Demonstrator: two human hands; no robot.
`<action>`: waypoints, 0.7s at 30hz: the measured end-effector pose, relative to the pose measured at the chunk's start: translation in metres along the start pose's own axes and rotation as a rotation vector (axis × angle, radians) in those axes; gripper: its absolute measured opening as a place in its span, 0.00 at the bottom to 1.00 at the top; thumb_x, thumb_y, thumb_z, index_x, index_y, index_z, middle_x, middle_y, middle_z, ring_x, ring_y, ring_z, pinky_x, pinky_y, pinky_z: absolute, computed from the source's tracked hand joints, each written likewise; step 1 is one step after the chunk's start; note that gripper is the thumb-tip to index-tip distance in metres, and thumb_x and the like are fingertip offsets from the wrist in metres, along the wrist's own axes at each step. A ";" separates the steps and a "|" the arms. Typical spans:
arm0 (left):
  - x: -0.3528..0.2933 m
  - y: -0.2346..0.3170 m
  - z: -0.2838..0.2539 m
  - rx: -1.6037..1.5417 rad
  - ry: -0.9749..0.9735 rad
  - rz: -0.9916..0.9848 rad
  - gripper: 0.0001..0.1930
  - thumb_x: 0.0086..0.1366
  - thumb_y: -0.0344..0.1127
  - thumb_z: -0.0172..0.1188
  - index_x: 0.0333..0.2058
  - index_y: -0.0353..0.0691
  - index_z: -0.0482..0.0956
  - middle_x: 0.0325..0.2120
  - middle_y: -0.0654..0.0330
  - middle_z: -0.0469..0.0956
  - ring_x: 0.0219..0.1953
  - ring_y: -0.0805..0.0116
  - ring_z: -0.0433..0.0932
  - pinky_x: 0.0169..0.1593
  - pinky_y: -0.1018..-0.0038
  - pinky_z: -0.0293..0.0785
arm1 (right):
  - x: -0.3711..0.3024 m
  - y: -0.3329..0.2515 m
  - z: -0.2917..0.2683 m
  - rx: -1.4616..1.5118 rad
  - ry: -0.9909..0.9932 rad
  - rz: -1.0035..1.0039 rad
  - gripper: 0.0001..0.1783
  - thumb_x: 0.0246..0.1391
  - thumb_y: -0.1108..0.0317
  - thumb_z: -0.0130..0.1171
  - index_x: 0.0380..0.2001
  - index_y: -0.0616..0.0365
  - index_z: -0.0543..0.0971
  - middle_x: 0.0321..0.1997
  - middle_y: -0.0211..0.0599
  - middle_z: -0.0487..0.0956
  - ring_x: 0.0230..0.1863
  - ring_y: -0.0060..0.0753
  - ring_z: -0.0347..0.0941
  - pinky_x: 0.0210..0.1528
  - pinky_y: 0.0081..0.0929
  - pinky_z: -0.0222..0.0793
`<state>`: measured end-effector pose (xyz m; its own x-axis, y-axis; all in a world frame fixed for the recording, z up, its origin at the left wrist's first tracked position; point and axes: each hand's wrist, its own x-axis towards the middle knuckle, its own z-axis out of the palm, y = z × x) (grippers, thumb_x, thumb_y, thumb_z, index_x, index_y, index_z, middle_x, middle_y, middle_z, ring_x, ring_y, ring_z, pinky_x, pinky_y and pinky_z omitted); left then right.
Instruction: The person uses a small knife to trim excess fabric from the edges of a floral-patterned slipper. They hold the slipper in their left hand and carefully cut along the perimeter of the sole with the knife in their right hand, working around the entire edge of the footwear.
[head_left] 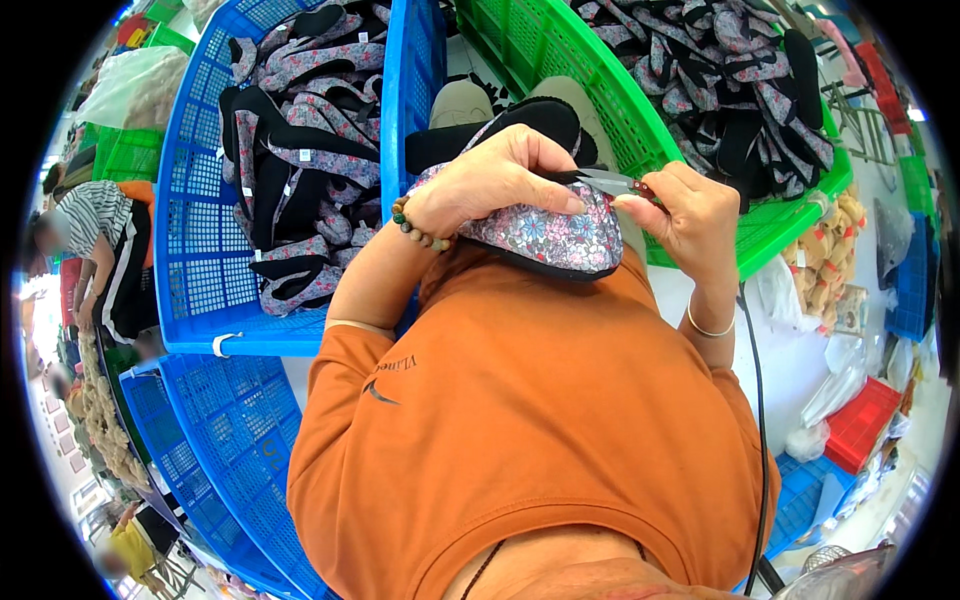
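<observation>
A floral slipper [560, 235] with a black sole rests against my orange shirt, just below my chest. My left hand [505, 180] is closed on it, thumb pressed on the patterned upper and fingers tucked behind. In my right hand [685, 210] are small scissors [610, 182], their pale metal blades pointing left at the slipper's upper edge. My right fingers mostly cover the dark red handle. Beyond the left hand, black soles of slippers [545, 118] lie over my lap, partly hidden. A bead bracelet circles my left wrist, a thin bangle my right.
A blue basket [175, 270] of floral slippers stands at left, and a green basket [690, 195] of more at right. A black cable [757, 400] runs down beside my right arm. Other people [100, 230] sit at far left. Red crates [862, 425] are at right.
</observation>
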<state>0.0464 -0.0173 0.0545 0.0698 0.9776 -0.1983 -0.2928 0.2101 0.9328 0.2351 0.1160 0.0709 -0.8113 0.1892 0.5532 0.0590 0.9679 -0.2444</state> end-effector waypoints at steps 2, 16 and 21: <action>0.000 0.000 -0.001 -0.007 0.007 -0.010 0.07 0.49 0.24 0.65 0.29 0.31 0.81 0.23 0.65 0.80 0.22 0.85 0.73 0.28 0.87 0.69 | -0.001 -0.001 0.001 0.006 0.000 0.014 0.19 0.40 0.50 0.64 0.16 0.53 0.75 0.15 0.28 0.68 0.14 0.29 0.65 0.15 0.25 0.58; 0.001 -0.004 0.000 0.035 -0.009 -0.012 0.08 0.48 0.26 0.66 0.30 0.31 0.81 0.23 0.67 0.79 0.23 0.85 0.72 0.29 0.87 0.67 | -0.001 -0.007 -0.007 -0.009 -0.045 -0.002 0.19 0.41 0.53 0.65 0.19 0.59 0.74 0.15 0.32 0.66 0.14 0.32 0.64 0.16 0.25 0.57; 0.003 -0.008 -0.003 0.070 -0.035 0.005 0.10 0.46 0.27 0.68 0.30 0.31 0.82 0.23 0.67 0.79 0.24 0.85 0.71 0.30 0.87 0.66 | 0.005 -0.011 -0.008 -0.116 -0.062 -0.078 0.20 0.39 0.51 0.65 0.18 0.57 0.74 0.15 0.30 0.65 0.14 0.31 0.64 0.15 0.26 0.57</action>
<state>0.0458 -0.0164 0.0459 0.1026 0.9775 -0.1841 -0.2262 0.2032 0.9527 0.2351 0.1078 0.0828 -0.8502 0.1053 0.5158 0.0583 0.9926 -0.1066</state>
